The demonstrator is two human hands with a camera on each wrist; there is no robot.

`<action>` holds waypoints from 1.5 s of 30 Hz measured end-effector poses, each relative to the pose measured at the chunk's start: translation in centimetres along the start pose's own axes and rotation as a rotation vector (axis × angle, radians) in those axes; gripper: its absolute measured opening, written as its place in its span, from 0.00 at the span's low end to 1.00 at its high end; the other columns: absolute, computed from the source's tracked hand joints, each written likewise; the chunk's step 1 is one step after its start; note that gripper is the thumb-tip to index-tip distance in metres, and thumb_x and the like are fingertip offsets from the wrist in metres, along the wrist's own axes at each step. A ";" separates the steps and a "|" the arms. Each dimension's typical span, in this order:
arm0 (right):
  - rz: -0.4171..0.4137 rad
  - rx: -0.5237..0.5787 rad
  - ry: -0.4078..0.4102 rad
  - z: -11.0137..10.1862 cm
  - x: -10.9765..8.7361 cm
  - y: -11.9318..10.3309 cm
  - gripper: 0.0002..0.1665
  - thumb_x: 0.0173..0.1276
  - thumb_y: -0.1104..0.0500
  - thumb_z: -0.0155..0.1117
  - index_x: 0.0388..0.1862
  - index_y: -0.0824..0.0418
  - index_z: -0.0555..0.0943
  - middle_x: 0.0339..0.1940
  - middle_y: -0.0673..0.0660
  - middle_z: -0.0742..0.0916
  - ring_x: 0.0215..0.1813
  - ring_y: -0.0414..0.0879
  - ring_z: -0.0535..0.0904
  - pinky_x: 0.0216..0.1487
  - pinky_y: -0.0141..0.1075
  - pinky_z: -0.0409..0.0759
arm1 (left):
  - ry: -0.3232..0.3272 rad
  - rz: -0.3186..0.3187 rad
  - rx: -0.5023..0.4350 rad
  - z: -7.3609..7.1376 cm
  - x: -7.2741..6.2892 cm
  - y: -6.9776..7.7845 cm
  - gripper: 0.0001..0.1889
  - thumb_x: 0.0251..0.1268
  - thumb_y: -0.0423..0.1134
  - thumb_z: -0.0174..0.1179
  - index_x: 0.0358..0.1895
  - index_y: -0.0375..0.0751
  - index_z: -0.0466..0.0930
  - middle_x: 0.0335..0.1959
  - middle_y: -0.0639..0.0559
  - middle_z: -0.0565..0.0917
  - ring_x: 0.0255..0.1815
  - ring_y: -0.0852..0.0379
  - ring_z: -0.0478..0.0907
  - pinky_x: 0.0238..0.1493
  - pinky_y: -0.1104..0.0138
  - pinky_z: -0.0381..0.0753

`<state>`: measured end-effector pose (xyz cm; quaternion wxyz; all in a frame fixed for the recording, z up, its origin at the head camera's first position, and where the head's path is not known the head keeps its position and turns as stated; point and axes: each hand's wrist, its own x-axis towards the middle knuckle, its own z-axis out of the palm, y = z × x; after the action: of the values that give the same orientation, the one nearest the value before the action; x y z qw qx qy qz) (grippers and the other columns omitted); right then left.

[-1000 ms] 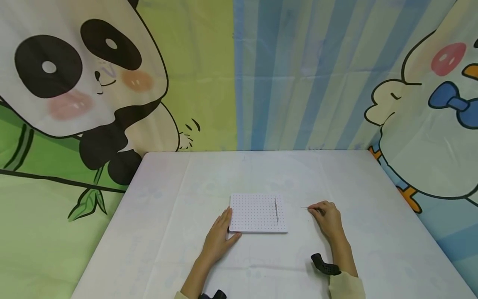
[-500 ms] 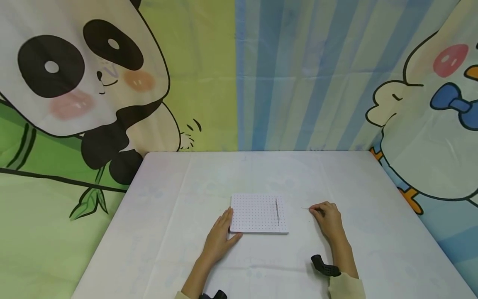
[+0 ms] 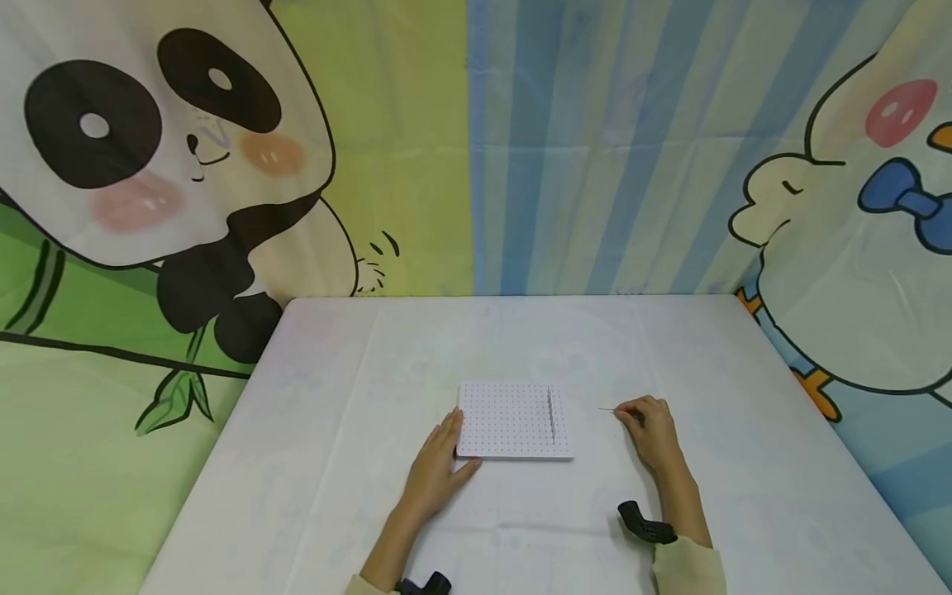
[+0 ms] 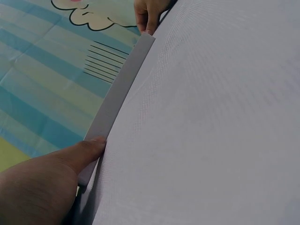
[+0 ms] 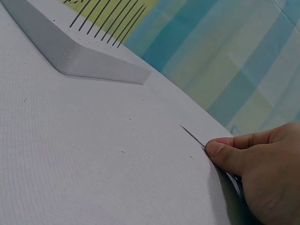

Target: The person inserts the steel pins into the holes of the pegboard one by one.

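Note:
A white pegboard (image 3: 506, 421) with rows of small holes lies on the table. Along its right side stands a row of several thin dark needles (image 5: 107, 23), upright in the holes. My left hand (image 3: 434, 473) rests at the board's front left corner, fingers straight along the left edge. Its thumb (image 4: 89, 152) presses against the front side. To the right of the board, my right hand (image 3: 652, 434) pinches one thin needle (image 5: 193, 136) between thumb and forefinger just above the table. The needle's tip points left, toward the board.
White cloth covers the table (image 3: 372, 364). A few tiny dark marks (image 5: 123, 151) dot the cloth between the board and my right hand. Behind the table hangs a cartoon-printed curtain (image 3: 595, 149). Each wrist wears a black camera mount (image 3: 645, 524).
Both hands, the board and the needle keep their places. The whole head view shifts very slightly.

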<state>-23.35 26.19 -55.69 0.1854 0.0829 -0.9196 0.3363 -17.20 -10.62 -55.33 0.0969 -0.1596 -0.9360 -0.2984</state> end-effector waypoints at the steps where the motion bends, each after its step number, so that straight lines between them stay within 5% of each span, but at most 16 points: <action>1: -0.001 -0.001 -0.001 0.0 0.0 0.0 0.04 0.59 0.65 0.66 0.32 0.66 0.82 0.31 0.57 0.81 0.36 0.50 0.69 0.34 0.40 0.69 | -0.003 -0.002 -0.001 0.0 0.0 0.0 0.43 0.55 0.48 0.65 0.69 0.31 0.54 0.71 0.44 0.57 0.70 0.50 0.54 0.70 0.59 0.51; 7: -0.011 0.021 0.046 0.2 0.1 -0.2 0.04 0.61 0.65 0.63 0.32 0.66 0.81 0.31 0.58 0.81 0.36 0.50 0.70 0.34 0.38 0.69 | 0.002 -0.006 -0.013 0.1 -0.1 0.1 0.43 0.55 0.48 0.65 0.69 0.31 0.55 0.70 0.44 0.58 0.70 0.50 0.54 0.70 0.59 0.51; 17: -0.012 0.188 0.160 1.0 1.1 -1.7 0.11 0.69 0.60 0.55 0.41 0.69 0.75 0.34 0.58 0.80 0.35 0.46 0.76 0.34 0.18 0.71 | 0.016 -0.009 0.012 0.2 -0.1 -0.2 0.43 0.55 0.50 0.64 0.69 0.32 0.55 0.70 0.44 0.58 0.70 0.49 0.54 0.70 0.57 0.52; 25: -0.050 0.424 0.242 1.9 2.0 -3.0 0.09 0.68 0.66 0.55 0.42 0.72 0.73 0.31 0.60 0.81 0.30 0.42 0.79 0.34 0.24 0.80 | 0.007 -0.008 0.000 0.1 -0.1 -0.2 0.43 0.55 0.49 0.64 0.69 0.31 0.54 0.70 0.43 0.58 0.70 0.48 0.54 0.70 0.57 0.52; 36: -0.090 0.703 0.177 3.4 3.1 -7.2 0.08 0.62 0.77 0.54 0.40 0.81 0.71 0.31 0.74 0.80 0.32 0.66 0.80 0.37 0.38 0.83 | 0.004 -0.017 -0.014 0.1 -0.2 0.2 0.43 0.55 0.48 0.65 0.69 0.31 0.55 0.70 0.44 0.58 0.70 0.50 0.54 0.70 0.58 0.51; 45: -0.104 0.727 0.140 6.2 3.7 -7.8 0.08 0.64 0.70 0.58 0.42 0.72 0.73 0.33 0.66 0.82 0.37 0.54 0.83 0.42 0.33 0.82 | 0.013 -0.014 -0.001 0.2 -0.2 0.1 0.44 0.53 0.48 0.66 0.69 0.32 0.55 0.70 0.44 0.58 0.70 0.49 0.55 0.70 0.57 0.52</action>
<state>-26.33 16.08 -54.02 0.2231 0.1669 -0.7197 0.6359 -17.00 -10.49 -55.48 0.1006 -0.1510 -0.9364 -0.3004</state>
